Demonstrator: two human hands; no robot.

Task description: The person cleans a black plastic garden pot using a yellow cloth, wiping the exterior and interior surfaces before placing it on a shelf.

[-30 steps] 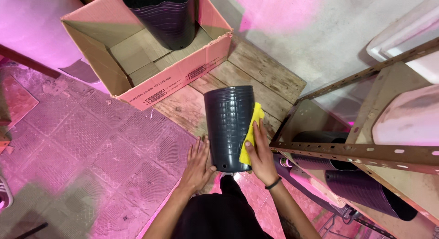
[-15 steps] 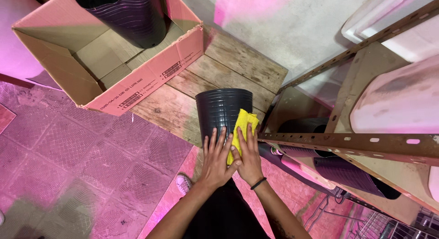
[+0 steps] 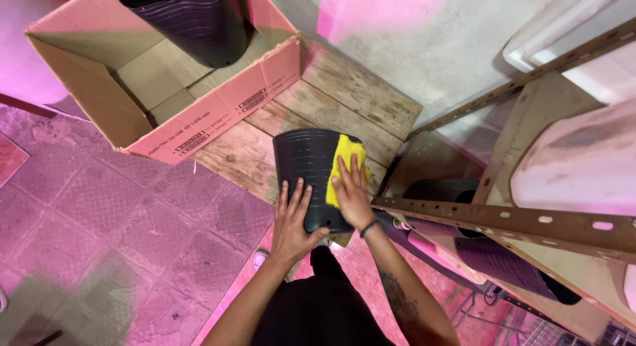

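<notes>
A black plastic pot (image 3: pixel 306 164) lies tilted in front of me, its open mouth pointing away. My left hand (image 3: pixel 295 217) holds its near end, fingers spread over the ribbed side. My right hand (image 3: pixel 351 190) presses a yellow cloth (image 3: pixel 343 164) flat against the pot's right side. A dark band circles my right wrist.
An open cardboard box (image 3: pixel 218 111) at the upper left holds a stack of black pots (image 3: pixel 189 21). Wooden planks (image 3: pixel 344 94) lie under the pot. A metal shelf frame (image 3: pixel 503 217) on the right holds more black pots (image 3: pixel 503 266). Patterned floor tiles (image 3: pixel 119 240) lie to the left.
The view has shifted a little. My right hand and the yellow cloth have moved along the pot's side; my left hand has kept its hold on the near end.
</notes>
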